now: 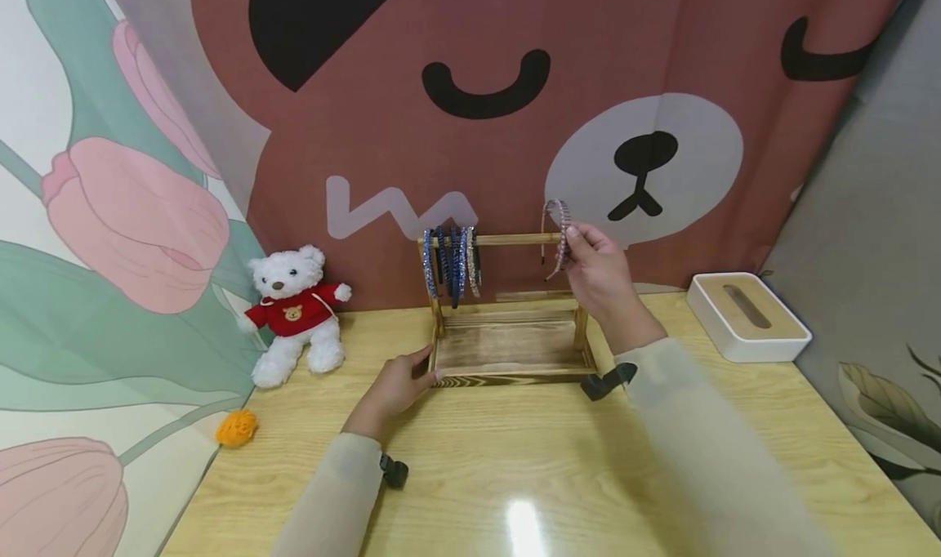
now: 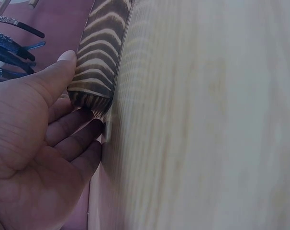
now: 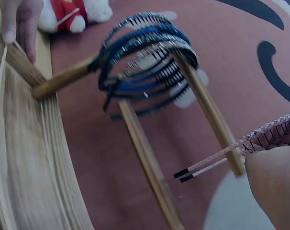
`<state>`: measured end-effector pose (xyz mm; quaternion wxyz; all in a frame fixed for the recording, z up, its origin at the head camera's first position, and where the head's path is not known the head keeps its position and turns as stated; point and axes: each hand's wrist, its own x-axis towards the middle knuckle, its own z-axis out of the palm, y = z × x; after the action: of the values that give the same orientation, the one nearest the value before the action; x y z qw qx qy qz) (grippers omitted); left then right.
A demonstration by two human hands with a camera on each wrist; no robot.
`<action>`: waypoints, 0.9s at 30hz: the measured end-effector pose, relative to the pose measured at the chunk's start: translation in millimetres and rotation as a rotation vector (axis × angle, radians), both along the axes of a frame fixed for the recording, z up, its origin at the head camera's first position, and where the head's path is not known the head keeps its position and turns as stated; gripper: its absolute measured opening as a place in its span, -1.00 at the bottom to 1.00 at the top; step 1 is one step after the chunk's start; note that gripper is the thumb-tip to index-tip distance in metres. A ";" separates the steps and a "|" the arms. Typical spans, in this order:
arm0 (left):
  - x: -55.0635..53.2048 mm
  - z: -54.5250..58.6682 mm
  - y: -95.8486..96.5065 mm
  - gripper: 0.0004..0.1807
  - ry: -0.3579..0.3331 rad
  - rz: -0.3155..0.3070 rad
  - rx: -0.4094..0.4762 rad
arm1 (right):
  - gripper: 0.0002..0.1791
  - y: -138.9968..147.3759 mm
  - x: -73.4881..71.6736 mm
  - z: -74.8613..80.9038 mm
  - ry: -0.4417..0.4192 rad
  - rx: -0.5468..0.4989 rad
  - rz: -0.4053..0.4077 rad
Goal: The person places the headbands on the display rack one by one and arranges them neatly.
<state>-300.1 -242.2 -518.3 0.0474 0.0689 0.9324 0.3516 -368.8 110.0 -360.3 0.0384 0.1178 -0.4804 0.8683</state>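
Observation:
My right hand pinches a pink headband with comb teeth and black tips. In the head view its arch rises above the right end of the top bar, and its two ends point down. Several blue, dark and silvery glittery headbands hang at the bar's left end. They belong to a wooden headband stand with a striped-grain tray base. My left hand grips the front left corner of that base, thumb on the striped front strip and fingers curled at its end.
A white teddy bear in a red sweater sits at the left, by the patterned wall. In front of it lies an orange yarn ball. A white tissue box with a wooden top stands at the right on the wooden table.

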 end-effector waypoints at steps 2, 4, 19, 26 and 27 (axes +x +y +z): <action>-0.1 0.5 -0.5 -0.23 0.000 0.001 -0.001 | -0.85 -13.0 -3.0 -1.8 -0.018 0.001 0.003; 0.0 1.6 -0.9 -0.23 0.000 0.001 -0.002 | -0.85 -26.1 -6.5 -4.6 -0.036 0.015 -0.002; 0.5 -1.3 -2.1 -0.23 0.003 0.005 -0.006 | -0.64 -94.6 -11.5 -28.8 -0.148 0.193 -0.025; -0.3 0.6 -1.0 -0.23 0.000 -0.007 0.001 | -0.65 -104.7 -12.6 -33.0 -0.161 0.273 -0.058; -0.7 0.6 -1.2 -0.23 -0.003 -0.006 0.002 | -0.65 -105.6 -13.1 -33.5 -0.161 0.274 -0.058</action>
<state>-300.8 -243.4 -517.8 0.0496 0.0714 0.9318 0.3523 -382.0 4.4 -393.7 0.0084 0.0378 -0.5993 0.7996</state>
